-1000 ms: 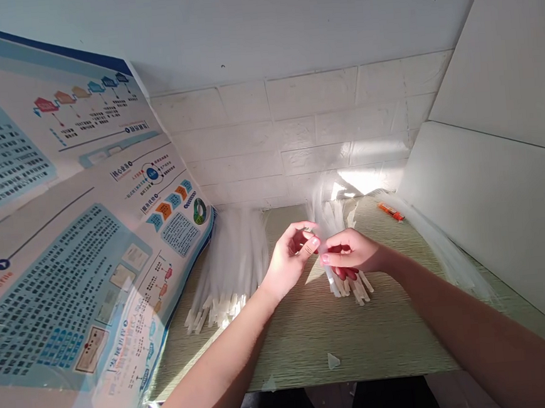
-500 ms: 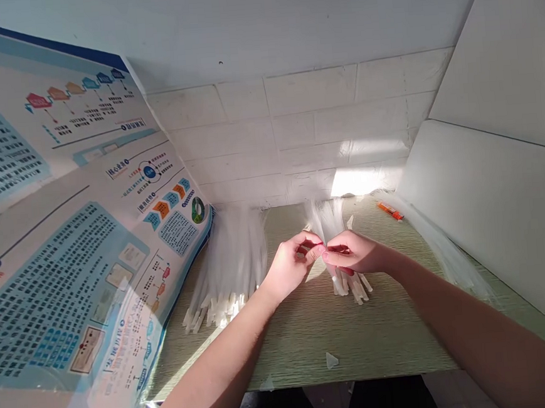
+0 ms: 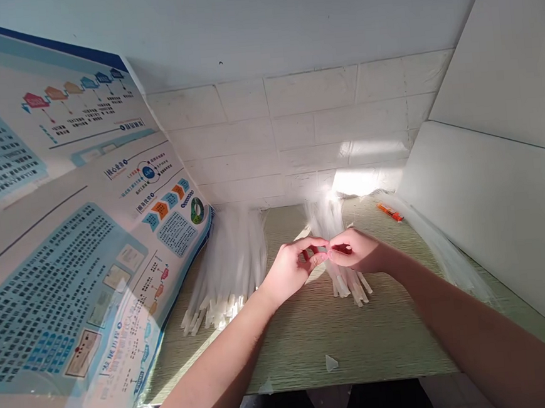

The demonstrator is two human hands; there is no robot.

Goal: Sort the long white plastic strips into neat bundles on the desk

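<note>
On the tabletop [image 3: 293, 341], left to right: left strip bundle [image 3: 238, 250], beside the printed panel [image 3: 105, 185]; middle strip bundle [image 3: 326, 215], under the left hand [image 3: 289, 268] and right hand [image 3: 359, 252]; packet [image 3: 390, 212], toward the back; right strip bundle [image 3: 446, 250], along the side panel [image 3: 494, 211]. Behind, the wall [image 3: 311, 94]; near the front, a scrap [image 3: 331, 364].

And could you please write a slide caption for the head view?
Left hand and right hand meet over the middle bundle of translucent strands on the table.
</note>
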